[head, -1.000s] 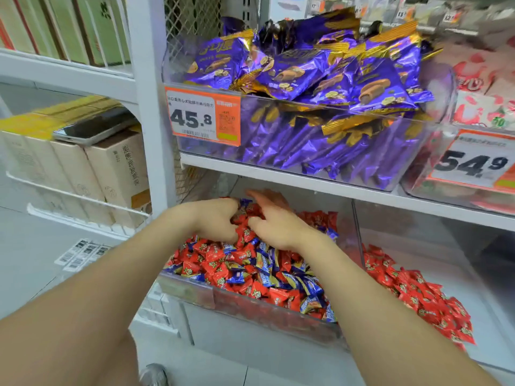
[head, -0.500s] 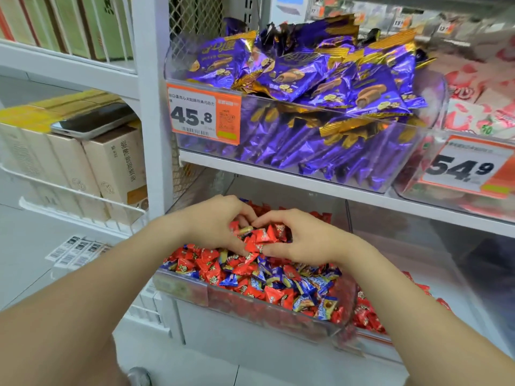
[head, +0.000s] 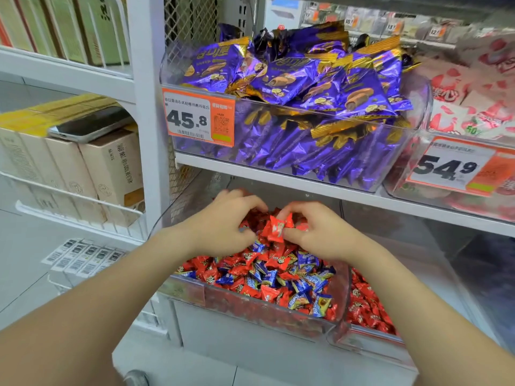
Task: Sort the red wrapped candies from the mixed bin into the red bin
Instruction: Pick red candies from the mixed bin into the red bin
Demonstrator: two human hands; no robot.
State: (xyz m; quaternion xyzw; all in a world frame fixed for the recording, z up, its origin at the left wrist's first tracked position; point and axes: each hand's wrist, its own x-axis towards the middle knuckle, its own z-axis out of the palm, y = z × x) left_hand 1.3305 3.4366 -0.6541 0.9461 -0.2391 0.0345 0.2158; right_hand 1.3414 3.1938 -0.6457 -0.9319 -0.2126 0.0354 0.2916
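Observation:
A clear mixed bin [head: 250,313] on the lower shelf holds a heap of red and blue wrapped candies [head: 267,277]. Both my hands are over its back half. My right hand [head: 320,235] pinches a red wrapped candy [head: 276,228] between thumb and fingers. My left hand [head: 223,224] is curled with its fingertips down in the candies; what it holds is hidden. To the right stands the red bin [head: 362,334], a clear bin with only red candies [head: 367,305] in it, partly hidden by my right forearm.
The shelf above carries a clear bin of purple snack packs [head: 306,87] with a 45.8 price tag [head: 198,118], close over my hands. A second bin with a 54.9 tag [head: 451,168] sits at the right. Boxes [head: 83,162] and a phone [head: 89,123] fill the left rack.
The view has shifted slightly left and down. My right hand has lifted a red candy out of the heap and holds it up between the two hands.

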